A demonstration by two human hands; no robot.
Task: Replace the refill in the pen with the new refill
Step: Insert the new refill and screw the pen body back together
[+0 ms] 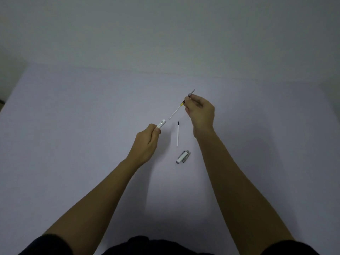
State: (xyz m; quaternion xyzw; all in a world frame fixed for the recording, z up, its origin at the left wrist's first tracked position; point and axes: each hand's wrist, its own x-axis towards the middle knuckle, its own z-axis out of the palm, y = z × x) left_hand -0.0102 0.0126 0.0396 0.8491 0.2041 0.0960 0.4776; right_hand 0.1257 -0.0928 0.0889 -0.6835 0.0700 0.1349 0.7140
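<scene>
A white cylindrical pen barrel [161, 124] is gripped in the closed left hand [147, 142], its open end pointing up and to the right. The right hand [200, 112] is closed in a pinch around the grey tapered tip section [191, 92] of the pen, from which a thin white refill [176, 110] with a short yellow and black band near the fingers is seen projecting down and to the left. The free end of this refill is held just clear of the barrel's mouth, a small gap being visible between them, and the two pieces lie roughly along one slanted line.

Between the two forearms, a second slim white refill [178, 133] with a dark pointed tip is laid flat on the table [73, 126], roughly upright in the view with the tip at the far end. Just nearer the person, a smooth white pen cap [183, 157] with a silvery metallic clip and end piece is laid on its side. The table surface is plain, matte and pale lavender, meeting a bare grey wall [165, 30] behind. Dark short sleeves [46, 245] are seen at the lower edge
</scene>
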